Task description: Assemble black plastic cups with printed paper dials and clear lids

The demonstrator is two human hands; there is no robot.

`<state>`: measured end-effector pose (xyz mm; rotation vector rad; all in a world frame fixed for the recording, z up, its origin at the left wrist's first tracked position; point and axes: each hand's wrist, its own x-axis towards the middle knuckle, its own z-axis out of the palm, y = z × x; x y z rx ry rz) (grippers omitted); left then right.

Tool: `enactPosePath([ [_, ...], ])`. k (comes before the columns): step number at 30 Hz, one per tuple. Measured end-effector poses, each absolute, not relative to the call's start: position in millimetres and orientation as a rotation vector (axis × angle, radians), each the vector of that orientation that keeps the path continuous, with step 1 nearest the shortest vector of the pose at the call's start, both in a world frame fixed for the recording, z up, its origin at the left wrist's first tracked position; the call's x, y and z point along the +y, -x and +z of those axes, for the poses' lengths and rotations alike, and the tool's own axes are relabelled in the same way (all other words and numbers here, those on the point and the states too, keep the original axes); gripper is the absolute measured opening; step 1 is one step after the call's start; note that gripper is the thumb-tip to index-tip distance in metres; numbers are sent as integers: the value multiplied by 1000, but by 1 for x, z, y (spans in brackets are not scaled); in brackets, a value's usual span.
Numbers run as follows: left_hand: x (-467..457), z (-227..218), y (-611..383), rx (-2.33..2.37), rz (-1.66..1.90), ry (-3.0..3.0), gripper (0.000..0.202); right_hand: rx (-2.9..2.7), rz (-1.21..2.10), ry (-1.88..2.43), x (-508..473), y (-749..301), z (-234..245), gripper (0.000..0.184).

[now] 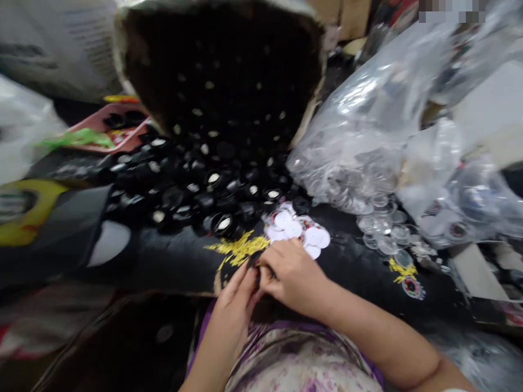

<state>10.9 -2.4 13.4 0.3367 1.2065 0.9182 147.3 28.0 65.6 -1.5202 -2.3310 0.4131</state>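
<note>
My left hand [237,291] is closed around a small black round plastic part [255,260] at the table's near edge. The fingers of my right hand [292,276] are curled and pinched against the same part, which they largely cover. Just beyond my hands lie a heap of small yellow pointers [239,247] and a pile of white paper discs [286,224], some with printed dials. Farther back spreads a large heap of black plastic parts [204,201], several with pale round centres.
A wide-mouthed sack [118,49] spills black parts onto the dark table [175,267]. To the right, a clear plastic bag [351,125] stands behind loose transparent discs [384,228]. A pink tray [90,122] is at back left, and an opened carton [476,269] at far right.
</note>
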Motion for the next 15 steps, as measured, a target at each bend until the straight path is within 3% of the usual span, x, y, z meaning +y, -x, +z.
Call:
enactPosePath([
  [4, 1, 11, -21, 1269, 906, -278, 24, -2150, 559, 1727, 31, -147, 66, 2],
  [8, 7, 16, -25, 1302, 837, -339, 37, -2083, 651, 1738, 37, -186, 70, 3],
  [15, 5, 10, -38, 1192, 930, -191, 61, -1727, 96, 2164, 100, -296, 48, 31],
])
